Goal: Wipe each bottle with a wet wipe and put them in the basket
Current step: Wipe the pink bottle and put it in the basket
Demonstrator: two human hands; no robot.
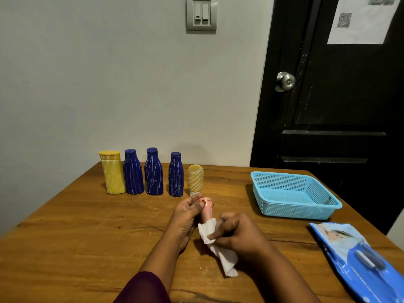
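Desk: a brown wooden desk (65, 232) stood against a pale wall, and everything below was on or over it.
Yellow bottle: a squat yellow plastic bottle (112, 174), scribbled with white lines, stood upright at the left end of a row along the desk's far edge.
Blue bottles: three dark blue plastic bottles (153, 173), also scribbled with white, stood upright next in that row, just beside one another.
Tube: a tan rounded plastic tube (195, 179) stood on its white cap and closed the row at its right end.
Left hand: the left hand (187, 215) was just in front of the tube, near the desk's middle, its fingers curled round the top end of a slim pink plastic bottle (206, 209).
Pink bottle: it was tilted with its top away from me, between the two hands. I could not tell whether its base touched the desk.
Wipe: a crumpled white wet wipe (216, 248) was wrapped against the pink bottle's lower part, its loose tail trailing toward the desk's near edge.
Right hand: the right hand (238, 232) pinched the wipe with curled fingers, pressing it to the bottle.
Basket: a light blue perforated plastic basket (306, 209) sat near the desk's far right corner, well apart from the hands.
Pack: a blue plastic wet-wipe pack (358, 261) lay flat along the desk's right edge, nearer than the basket.
Door: a black door (338, 106) with a metal knob (285, 81) stood behind the basket.
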